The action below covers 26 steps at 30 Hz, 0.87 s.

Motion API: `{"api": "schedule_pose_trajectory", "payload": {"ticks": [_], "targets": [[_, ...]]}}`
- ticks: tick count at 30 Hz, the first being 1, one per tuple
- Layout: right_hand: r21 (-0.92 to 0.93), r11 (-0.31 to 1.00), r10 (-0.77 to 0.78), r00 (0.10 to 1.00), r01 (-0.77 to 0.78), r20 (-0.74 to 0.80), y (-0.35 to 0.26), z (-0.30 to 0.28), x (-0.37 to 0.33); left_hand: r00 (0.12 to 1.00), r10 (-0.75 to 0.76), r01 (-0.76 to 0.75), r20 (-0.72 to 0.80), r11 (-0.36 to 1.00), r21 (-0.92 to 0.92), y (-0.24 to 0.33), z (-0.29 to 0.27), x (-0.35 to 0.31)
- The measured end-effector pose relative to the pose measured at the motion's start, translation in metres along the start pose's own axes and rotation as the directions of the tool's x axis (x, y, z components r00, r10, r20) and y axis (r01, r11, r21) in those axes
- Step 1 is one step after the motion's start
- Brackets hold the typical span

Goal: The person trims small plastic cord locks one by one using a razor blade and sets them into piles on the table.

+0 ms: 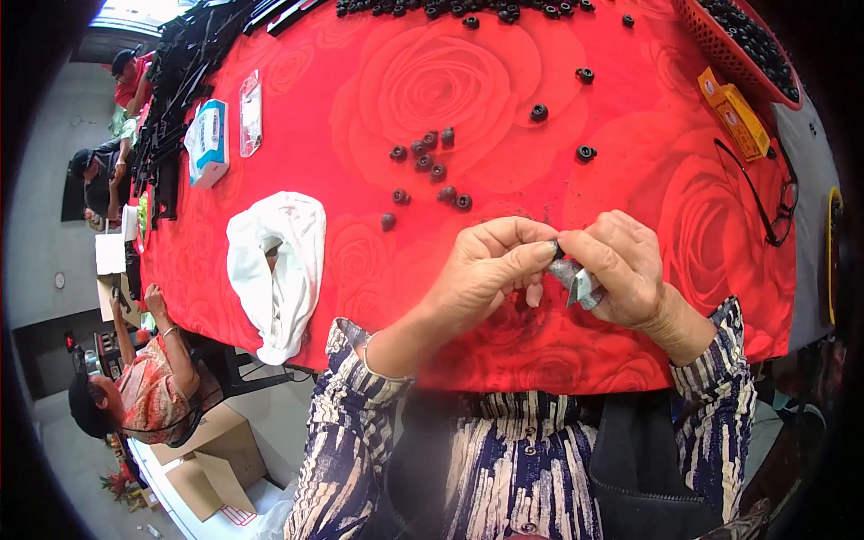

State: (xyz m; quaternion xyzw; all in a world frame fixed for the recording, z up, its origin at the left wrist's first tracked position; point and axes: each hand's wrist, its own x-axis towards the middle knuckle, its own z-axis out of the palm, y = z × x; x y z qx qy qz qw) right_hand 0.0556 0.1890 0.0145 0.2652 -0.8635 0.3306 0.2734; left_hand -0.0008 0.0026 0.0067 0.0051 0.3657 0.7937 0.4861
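Near the front edge of the red rose-patterned cloth (387, 297), my two hands meet. My left hand (495, 270) pinches a small black part (557, 248) between thumb and forefinger, most of it hidden. My right hand (625, 265) is closed around a short tool wrapped in grey (583, 283) with a flat pale end; its working tip is concealed by my fingers. Dark crumbs are scattered on the cloth around my hands. Beyond my left hand lies a loose group of small black round parts with a hole (424, 162).
A white cloth garment (304, 243) lies left, near a tissue pack (209, 144) and a clear plastic case (250, 112). Black strips pile up far left. At right are a yellow box (742, 121), eyeglasses (765, 216) and a red basket (720, 49) of black parts. Other people sit leftward.
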Motion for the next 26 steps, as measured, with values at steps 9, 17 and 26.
{"api": "schedule_pose_trajectory", "payload": {"ticks": [9, 17, 26], "targets": [[-0.178, 0.904, 0.384, 0.921, -0.388, -0.061, 0.021, -0.009, 0.003, 0.634, 0.759, -0.408, -0.151, 0.494, 0.768, 0.026, -0.006, -0.002], [-0.144, 0.798, 0.584, 0.81, -0.585, -0.06, 0.038, -0.005, 0.008, 0.451, 0.884, -0.127, 0.122, -0.072, 0.989, 0.044, -0.037, 0.012], [-0.436, 0.696, 0.661, 0.746, -0.571, 0.077, 0.038, 0.001, 0.026, 0.502, 0.839, 0.019, 0.21, -0.253, 0.967, 0.043, -0.048, 0.014]]}}
